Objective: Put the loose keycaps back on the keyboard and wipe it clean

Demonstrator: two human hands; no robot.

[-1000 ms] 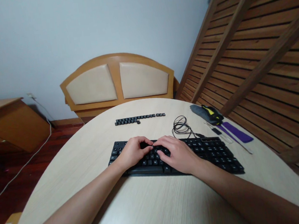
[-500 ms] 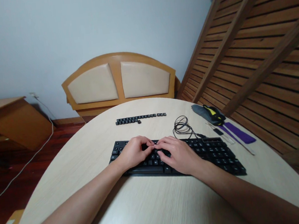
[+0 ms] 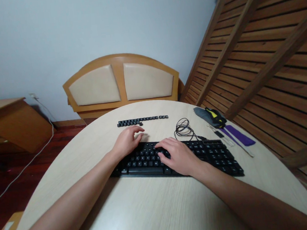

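Two keycap rows lie mid-frame near the spread, seemingly empty left hand, the right hand half-curled on the lower-centre keyboard, gripping nothing visible: apparent refitting, next calling for a fine pinch.

Location: apparently a home bedroom. A padded headboard stands beyond the left hand, a desk left of that hand, a slatted panel right of the right hand.
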